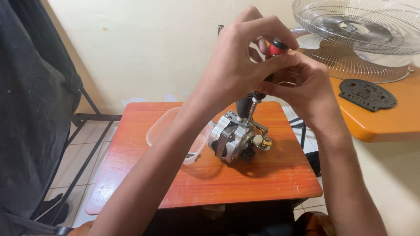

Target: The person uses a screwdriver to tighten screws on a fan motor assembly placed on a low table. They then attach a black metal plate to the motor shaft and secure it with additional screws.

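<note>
Left hand: the left hand (238, 57) is raised above the table, forearm slanting up from the lower left, its fingers curled shut around the top of the screwdriver (262, 78).
Right hand: the right hand (302, 85) comes in from the lower right, wrist bent, fingers closed on the same handle just below and beside the left fingertips; the two hands touch.
Screwdriver: red and black handle inside the grip, tilted a little, its thin shaft running down from the grip to the motor.
Motor: the metal fan motor (234, 137) sits directly under the grip on the small orange table (280, 175), tip of the shaft meeting its top.
Beside the grip: a clear plastic tray (164, 126) lies down and left, touching the motor's side.
Edges: bare tabletop lies before the motor up to the near edge.
Beyond: a wire fan guard (363, 30) and a black plate (367, 94) rest on a second table (385, 122), right of the grip, near the right wrist.
</note>
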